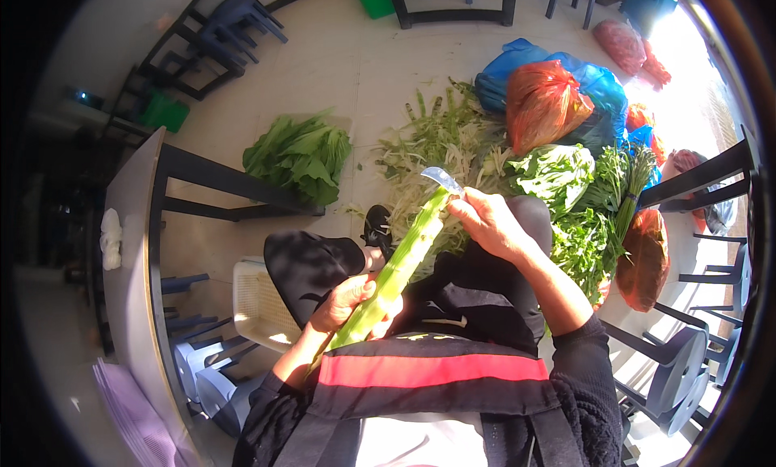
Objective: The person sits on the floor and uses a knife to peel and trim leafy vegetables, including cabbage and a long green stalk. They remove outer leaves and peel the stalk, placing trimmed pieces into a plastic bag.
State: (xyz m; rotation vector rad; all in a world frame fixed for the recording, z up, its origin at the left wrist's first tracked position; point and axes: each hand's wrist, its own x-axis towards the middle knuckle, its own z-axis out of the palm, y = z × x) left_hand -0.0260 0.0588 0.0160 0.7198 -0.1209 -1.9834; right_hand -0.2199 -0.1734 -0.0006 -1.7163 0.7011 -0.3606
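Observation:
A long pale-green stem, celtuce by its look (397,267), lies slantwise over my lap, its surface largely peeled. My left hand (354,303) is wrapped around its lower part. At the upper end, my right hand (485,218) grips a small curved blade (442,178), whose handle is hidden in the fingers; the blade is at the stem's tip. Beyond my knees a heap of peelings (445,140) covers the floor. Broad green leaves (300,155) form a pile to the left of it.
Leafy greens (555,173) and a tied bundle of thin stalks (633,191) lie right, near an orange plastic bag (542,103) and a blue bag (591,82). A cream basket (257,306) stands by my left knee. A table (130,249) is at left; stools (676,370) at lower right.

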